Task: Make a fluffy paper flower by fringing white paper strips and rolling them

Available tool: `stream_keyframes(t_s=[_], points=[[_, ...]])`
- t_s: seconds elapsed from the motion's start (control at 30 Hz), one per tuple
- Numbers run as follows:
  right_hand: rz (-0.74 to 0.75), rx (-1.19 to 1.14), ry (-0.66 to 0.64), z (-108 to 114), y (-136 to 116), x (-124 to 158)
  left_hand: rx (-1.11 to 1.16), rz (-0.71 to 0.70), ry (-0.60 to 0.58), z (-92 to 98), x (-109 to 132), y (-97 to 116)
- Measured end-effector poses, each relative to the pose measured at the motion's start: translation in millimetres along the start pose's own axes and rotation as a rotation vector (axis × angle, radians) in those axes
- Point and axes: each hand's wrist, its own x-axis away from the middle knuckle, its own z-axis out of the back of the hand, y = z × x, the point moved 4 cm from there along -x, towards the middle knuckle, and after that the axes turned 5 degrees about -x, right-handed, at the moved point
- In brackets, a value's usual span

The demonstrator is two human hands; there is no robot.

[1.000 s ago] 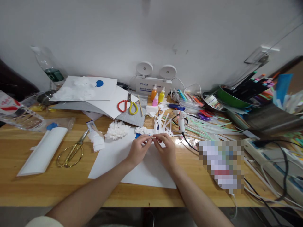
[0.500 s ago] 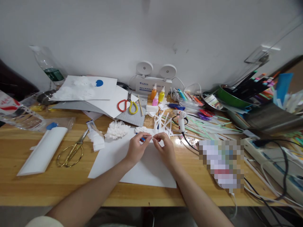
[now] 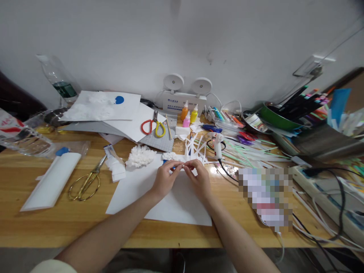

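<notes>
Over a white sheet of paper, my left hand and my right hand meet with their fingertips pinched together. Between them shows a tiny white piece, perhaps paper; the fingers hide most of it. Just behind my left hand lies a small clump of white bits with something blue under it. A larger ruffled white cluster rests at the sheet's upper left edge. Cut white paper strips are heaped beyond my right hand.
Gold-handled scissors and a rolled white sheet lie left. Red-and-yellow-handled scissors rest on the cutting mat. A corded glue gun stands right of the strips. Small paint bottles and a power strip are farther off.
My fingers have shifted slightly around the tiny white piece, with the left fingertips now a little flatter. Everything else stays in place.
</notes>
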Motion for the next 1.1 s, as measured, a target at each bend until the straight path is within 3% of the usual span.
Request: stream_keyframes(t_s=[0.27, 0.53, 0.9, 1.1], points=[[-0.053, 0.027, 0.086, 4.4, -2.3, 0.9, 0.029, -0.003, 0.004, -0.9, 1.7, 1.1], [0.072, 0.091, 0.168, 2.2, -6.8, 3.8, 0.063, 0.036, 0.005, -2.2, 1.9, -3.1], [0.069, 0.032, 0.011, -0.5, -6.4, -0.3, 0.07, 0.113, 0.072, 2.6, -0.8, -6.1], [0.074, 0.021, -0.007, -0.8, -4.5, -0.3, 0.071, 0.061, 0.027, 0.4, -0.7, -4.2]])
